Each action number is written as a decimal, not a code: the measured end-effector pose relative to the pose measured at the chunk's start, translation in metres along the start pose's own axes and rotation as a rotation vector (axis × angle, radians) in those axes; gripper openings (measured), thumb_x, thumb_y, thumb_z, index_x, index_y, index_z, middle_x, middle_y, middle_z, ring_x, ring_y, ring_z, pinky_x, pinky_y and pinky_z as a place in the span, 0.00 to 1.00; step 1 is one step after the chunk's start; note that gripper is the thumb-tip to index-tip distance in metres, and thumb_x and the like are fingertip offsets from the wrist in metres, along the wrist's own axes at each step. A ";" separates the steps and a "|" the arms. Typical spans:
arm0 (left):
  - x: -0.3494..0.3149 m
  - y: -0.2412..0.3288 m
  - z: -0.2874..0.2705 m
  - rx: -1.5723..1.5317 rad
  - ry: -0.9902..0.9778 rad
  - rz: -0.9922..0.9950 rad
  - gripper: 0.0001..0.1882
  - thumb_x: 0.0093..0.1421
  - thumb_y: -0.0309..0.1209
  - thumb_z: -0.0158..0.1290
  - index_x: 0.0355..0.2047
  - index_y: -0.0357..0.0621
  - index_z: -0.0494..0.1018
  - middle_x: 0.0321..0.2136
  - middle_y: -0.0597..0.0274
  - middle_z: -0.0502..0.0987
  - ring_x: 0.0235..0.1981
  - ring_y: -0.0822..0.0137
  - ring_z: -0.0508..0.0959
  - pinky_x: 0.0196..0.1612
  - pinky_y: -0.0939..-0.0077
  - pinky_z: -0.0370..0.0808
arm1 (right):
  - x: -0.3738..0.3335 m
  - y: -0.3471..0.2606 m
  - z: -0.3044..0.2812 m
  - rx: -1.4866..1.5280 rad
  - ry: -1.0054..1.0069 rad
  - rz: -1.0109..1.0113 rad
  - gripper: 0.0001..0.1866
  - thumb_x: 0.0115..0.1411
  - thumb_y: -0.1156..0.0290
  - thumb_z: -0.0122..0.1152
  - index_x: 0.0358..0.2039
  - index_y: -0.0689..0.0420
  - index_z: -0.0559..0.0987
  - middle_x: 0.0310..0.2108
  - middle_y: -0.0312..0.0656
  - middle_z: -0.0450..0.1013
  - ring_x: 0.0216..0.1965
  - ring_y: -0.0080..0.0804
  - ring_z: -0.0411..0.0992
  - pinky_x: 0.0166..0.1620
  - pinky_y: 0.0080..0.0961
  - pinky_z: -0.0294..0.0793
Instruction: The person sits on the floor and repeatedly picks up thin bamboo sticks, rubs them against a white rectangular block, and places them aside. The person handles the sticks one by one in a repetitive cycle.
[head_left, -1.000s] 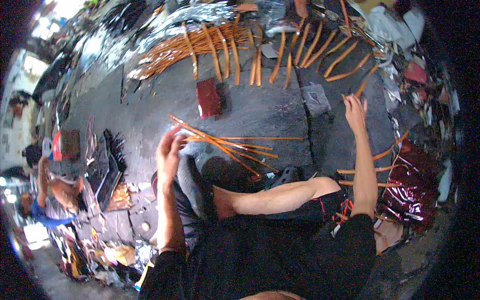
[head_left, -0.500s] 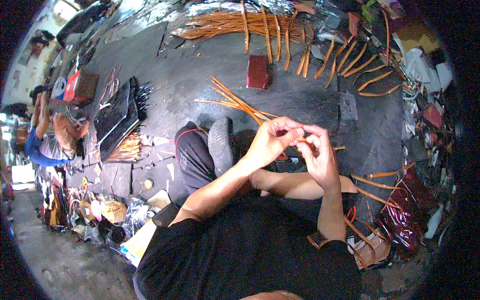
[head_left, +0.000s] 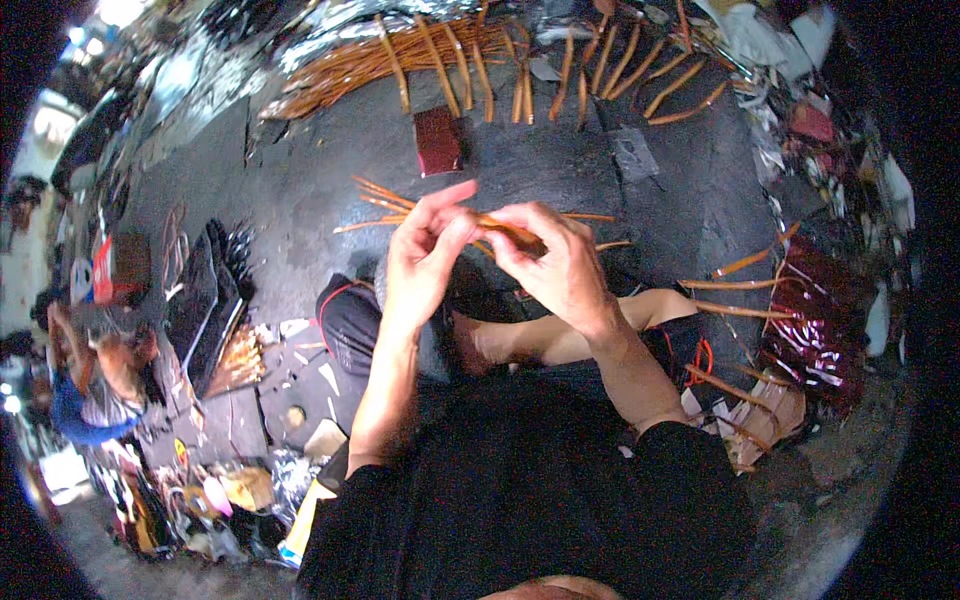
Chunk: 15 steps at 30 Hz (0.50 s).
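Note:
Above my lap a glossy brown strip (head_left: 512,233), leather-like, runs between my two hands. My right hand (head_left: 562,262) pinches it between thumb and curled fingers. At its other end my left hand (head_left: 420,262) has its thumb against bent fingers, with one finger stretched upward and smeared by motion. Behind the hands several long orange-brown strips (head_left: 376,203) lie crossed on the dark floor. Some of their ends come out to the right of my right hand; the hands hide their middle.
A dark red block (head_left: 438,142) lies ahead, before a long pile of brown strips (head_left: 350,62). Single strips (head_left: 628,68) fan out at the far right. Shiny maroon sheeting (head_left: 815,310) lies right. At left are black pieces (head_left: 212,300), a red box (head_left: 122,268) and another person (head_left: 95,385).
Both hands have moved apart a little, and the brown strip between them shows more. My left hand has lifted a finger. The whole view has shifted and turned.

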<state>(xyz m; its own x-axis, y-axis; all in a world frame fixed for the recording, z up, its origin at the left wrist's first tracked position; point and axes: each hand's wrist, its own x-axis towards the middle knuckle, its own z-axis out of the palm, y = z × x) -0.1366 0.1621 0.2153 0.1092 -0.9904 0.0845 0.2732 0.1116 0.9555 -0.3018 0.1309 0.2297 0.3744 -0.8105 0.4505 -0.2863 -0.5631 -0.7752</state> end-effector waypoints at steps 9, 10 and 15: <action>0.005 -0.034 0.004 -0.119 0.059 0.270 0.07 0.65 0.29 0.50 0.36 0.38 0.73 0.39 0.58 0.75 0.42 0.65 0.75 0.51 0.71 0.68 | 0.010 -0.006 0.013 0.102 0.058 -0.044 0.07 0.51 0.78 0.61 0.31 0.59 0.73 0.29 0.44 0.74 0.31 0.41 0.76 0.35 0.30 0.75; 0.004 -0.035 0.008 -0.164 0.076 0.259 0.07 0.65 0.30 0.49 0.36 0.39 0.72 0.39 0.58 0.75 0.42 0.66 0.74 0.51 0.71 0.68 | 0.011 -0.005 0.014 0.071 0.072 -0.071 0.08 0.50 0.78 0.61 0.31 0.59 0.72 0.29 0.44 0.74 0.31 0.42 0.76 0.35 0.31 0.75; 0.003 -0.031 0.015 -0.344 0.167 0.236 0.07 0.67 0.33 0.46 0.38 0.42 0.68 0.36 0.56 0.76 0.41 0.63 0.77 0.55 0.62 0.69 | 0.009 0.002 0.017 0.012 0.111 -0.167 0.09 0.50 0.76 0.62 0.31 0.56 0.71 0.27 0.43 0.73 0.30 0.43 0.75 0.31 0.35 0.75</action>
<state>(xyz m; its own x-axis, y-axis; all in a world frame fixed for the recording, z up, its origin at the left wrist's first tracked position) -0.1594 0.1540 0.1906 0.3515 -0.9111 0.2151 0.5212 0.3813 0.7635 -0.2838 0.1252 0.2247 0.3162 -0.7190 0.6189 -0.2173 -0.6899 -0.6905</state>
